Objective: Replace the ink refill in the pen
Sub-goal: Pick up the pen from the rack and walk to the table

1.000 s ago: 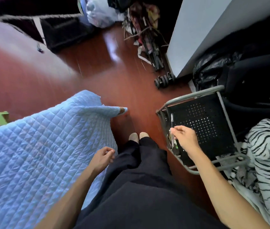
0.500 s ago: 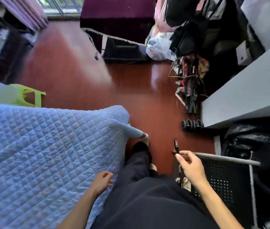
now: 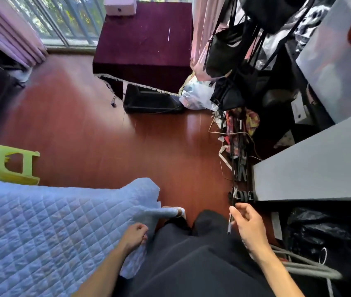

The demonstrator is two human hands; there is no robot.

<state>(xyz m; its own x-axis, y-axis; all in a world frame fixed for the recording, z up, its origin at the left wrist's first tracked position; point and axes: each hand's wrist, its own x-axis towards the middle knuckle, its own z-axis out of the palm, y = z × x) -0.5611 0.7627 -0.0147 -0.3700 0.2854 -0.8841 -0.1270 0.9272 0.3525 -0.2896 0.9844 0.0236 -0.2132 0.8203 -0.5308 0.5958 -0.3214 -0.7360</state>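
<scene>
My right hand (image 3: 248,227) holds a thin dark pen (image 3: 232,211) between thumb and fingers, above my right knee. The pen stands nearly upright, its cap end pointing away from me toward the floor. My left hand (image 3: 135,234) rests loosely curled against the edge of a light-blue quilted cover (image 3: 41,228), beside my left thigh; nothing shows in it. No separate ink refill is visible.
I sit with dark trousers (image 3: 191,264) over a red wooden floor (image 3: 97,142). A grey desk edge (image 3: 312,168) and black bags stand to the right, a grey metal frame (image 3: 303,264) at lower right, a green stool (image 3: 7,163) at left, a maroon-covered table (image 3: 146,39) ahead.
My right hand lifted the pen out of the black perforated basket on the right and brought it over my knee. The view tilted up toward the window. My left hand stayed put.
</scene>
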